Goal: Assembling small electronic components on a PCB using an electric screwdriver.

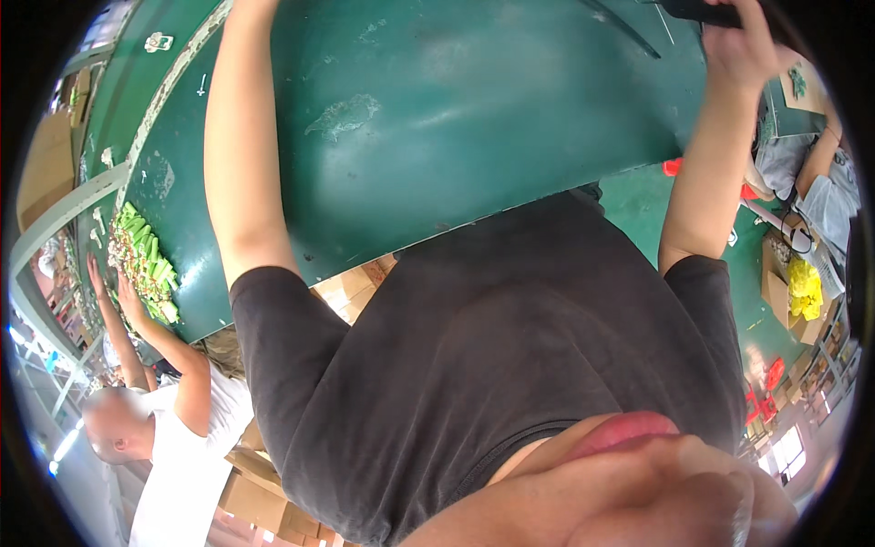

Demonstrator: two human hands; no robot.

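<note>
My left arm (244, 146) stretches over the green tabletop (474, 109) and runs out past the upper edge, so my left hand is out of sight. At the upper right, my right hand (743, 50) is closed around a black object (702, 11). Only part of that object shows, and its kind cannot be made out. A thin dark strip (629, 29) lies on the tabletop to the left of my right hand.
A pile of cut green vegetable pieces (146, 260) lies at the table's left end, where a co-worker in white (187, 447) reaches in. Another person (825, 182) is at the right, near a box with a yellow bag (804, 287). Cardboard boxes (255, 501) stand lower left.
</note>
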